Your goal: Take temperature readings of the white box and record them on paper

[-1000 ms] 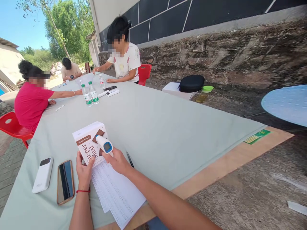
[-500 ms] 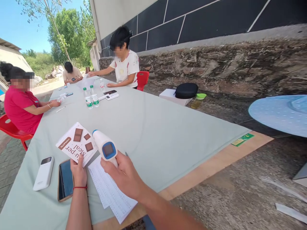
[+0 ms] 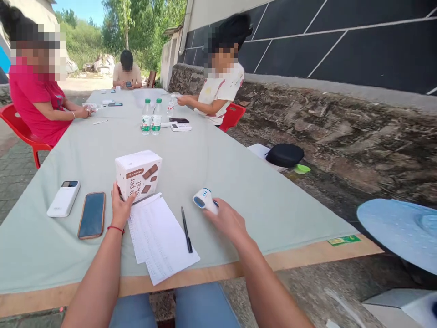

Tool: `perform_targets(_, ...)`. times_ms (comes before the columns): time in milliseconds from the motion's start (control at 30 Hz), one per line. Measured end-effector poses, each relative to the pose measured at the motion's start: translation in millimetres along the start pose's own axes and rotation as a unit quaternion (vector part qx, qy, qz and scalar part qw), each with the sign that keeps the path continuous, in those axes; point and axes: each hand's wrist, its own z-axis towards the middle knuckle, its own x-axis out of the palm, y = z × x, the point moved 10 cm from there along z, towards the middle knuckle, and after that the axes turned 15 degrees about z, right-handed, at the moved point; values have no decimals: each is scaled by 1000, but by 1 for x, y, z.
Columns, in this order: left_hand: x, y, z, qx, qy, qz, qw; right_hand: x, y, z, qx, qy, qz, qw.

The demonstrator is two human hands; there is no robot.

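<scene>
My left hand (image 3: 122,207) grips the lower left of a white cardboard box (image 3: 136,161) printed with brown chocolate pieces; the thumb lies across its front face. The box is upright at the top edge of some written paper sheets (image 3: 164,241). In my right hand (image 3: 228,221) is a white and blue infrared thermometer (image 3: 204,199), held by its handle low over the cloth to the right of the paper, its head tilted to the left. A black pen (image 3: 186,230) lies on the right side of the sheets, between my hands.
Left of the paper lie a phone (image 3: 92,215) and a white power bank (image 3: 64,198). Two water bottles (image 3: 146,117) stand farther up the cloth-covered table (image 3: 211,168). Three people sit around it. A light blue round thing (image 3: 399,230) is beyond the table's right corner.
The box has turned upright and moved away from me, still in my left hand. My right hand has moved right and lowered the thermometer toward the table. The view has swung left.
</scene>
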Motion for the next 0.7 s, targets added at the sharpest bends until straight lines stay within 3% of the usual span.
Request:
perform_targets(133, -1, 5, -2, 23, -25, 47, 998, 7, -15, -2, -56, -29, -41, 997)
perform_targets(267, -9, 3, -3, 44, -62, 75, 994, 10, 16, -22, -240, -93, -40, 966)
perform_targets(367, -15, 2, -4, 41, -79, 101, 991, 37, 49, -44, -391, 8, -17, 920)
perform_targets(433, -17, 2, -6, 36, -83, 118, 989, 52, 62, -55, -445, 77, -29, 892)
perform_targets(567, -19, 2, -9, 22, -83, 127, 988, 58, 68, -57, -469, 129, -67, 871)
perform_targets(700, -30, 12, -15, -66, -121, 152, 979, 53, 61, -54, -459, 180, -49, 868)
